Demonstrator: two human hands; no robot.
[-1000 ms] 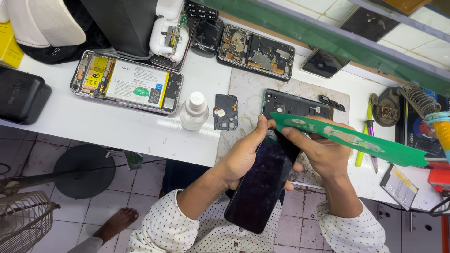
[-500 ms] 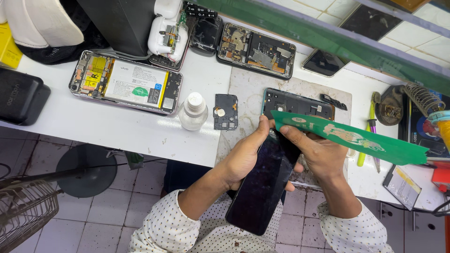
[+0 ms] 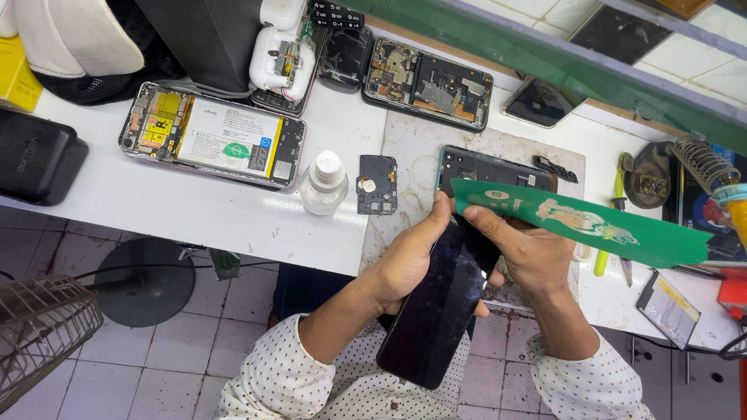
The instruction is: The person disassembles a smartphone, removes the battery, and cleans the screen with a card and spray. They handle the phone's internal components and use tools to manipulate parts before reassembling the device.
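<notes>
So the phone (image 3: 438, 311) is held off the front edge of the bench, over the lap, screen side up and tilted, bottom end pointing back at the person. Left hand (image 3: 407, 260) is wrapped around its left edge, fingers curled shut on it, thumb up by the top corner, probably to keep it steady. Right hand (image 3: 523, 253) pinches the near end of a long green strip (image 3: 583, 225) that sticks out to the right, fingers closed on it with the tip right at the phone's top edge, looks like it's being worked into the seam. Behind that on the mat (image 3: 412, 155) sit one back shell (image 3: 494, 169) and one small board (image 3: 377, 183), kept within reach. One white bottle (image 3: 324, 183) next to it. Further back, two opened phones: one (image 3: 212, 136) with its battery showing, one (image 3: 428, 82) stripped to the boards. Soldering stand (image 3: 704, 162) far right.
</notes>
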